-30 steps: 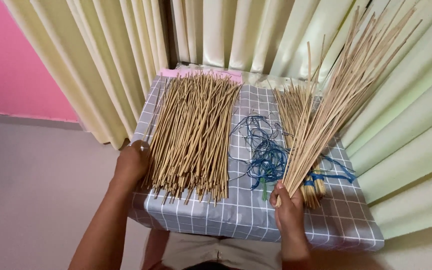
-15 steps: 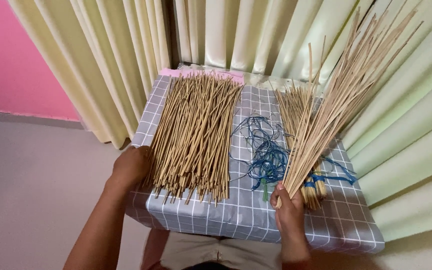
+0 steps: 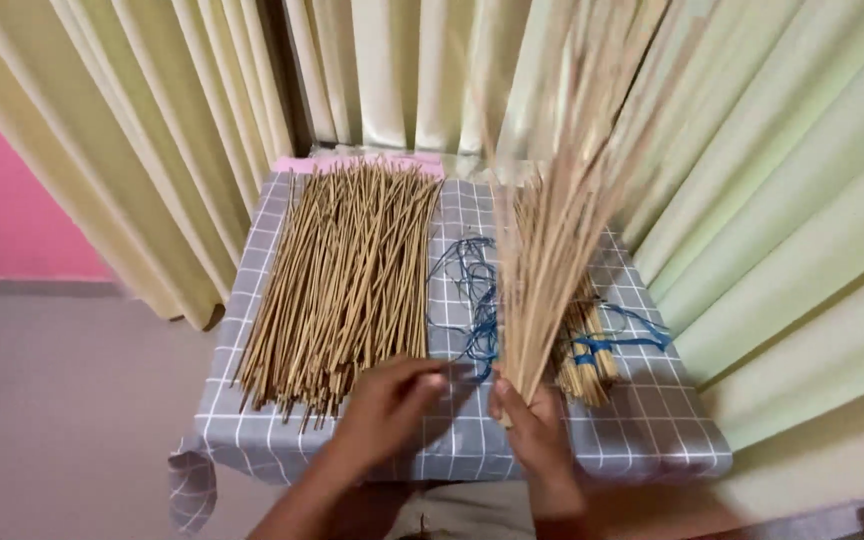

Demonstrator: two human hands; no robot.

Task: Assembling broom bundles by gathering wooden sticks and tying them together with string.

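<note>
- Table (image 3: 642, 440) in grey checked cloth, cream curtains (image 3: 772, 200) behind.
- Loose sticks (image 3: 342, 280) lie on its left half.
- Right hand (image 3: 532, 425) clasps an upright stick bunch (image 3: 552, 260) at its base.
- Left hand (image 3: 392, 400) hovers half-curled, empty, beside blue string (image 3: 472, 300).

Dry matt straw sticks (image 3: 342, 280); checked cloth cover (image 3: 642, 440); thin blue string (image 3: 472, 290).

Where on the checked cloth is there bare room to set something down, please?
Bare cloth shows at the near right corner, beyond the tied bundle, and along the near left edge below the loose sticks. The middle is crowded: blue strings, left hand, right hand gripping a stick bunch.
</note>
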